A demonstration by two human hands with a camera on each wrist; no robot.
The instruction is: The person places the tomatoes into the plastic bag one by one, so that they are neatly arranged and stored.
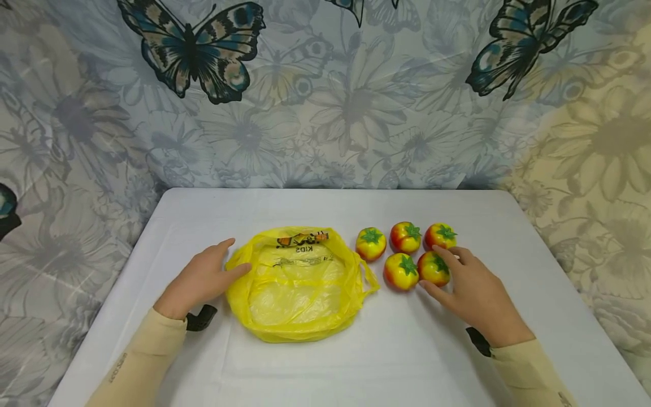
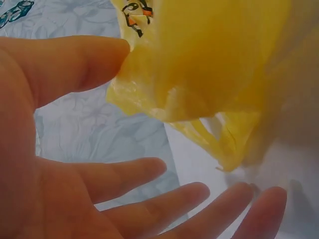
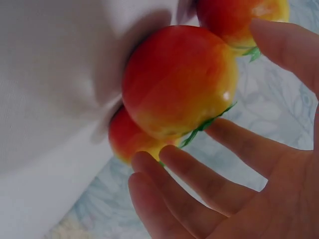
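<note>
Backdrop, butterfly-printed: cut off at top and sides. Table, white-covered: near edge out of frame. Yellow plastic carrier bag, one: lying left of the table's middle; print reversed, reading "KIDS", upper word unclear. Your left hand: released, fingers spread at the bag's left rim, thumb over it; contact hard to tell. Your right hand: grasping nothing, thumb and fingers parted around the near-right tomato; contact uncertain. Tomatoes, five, red-and-yellow: between bag and table's right edge, three far, two near; your fingers overlap the right-hand pair.
</note>
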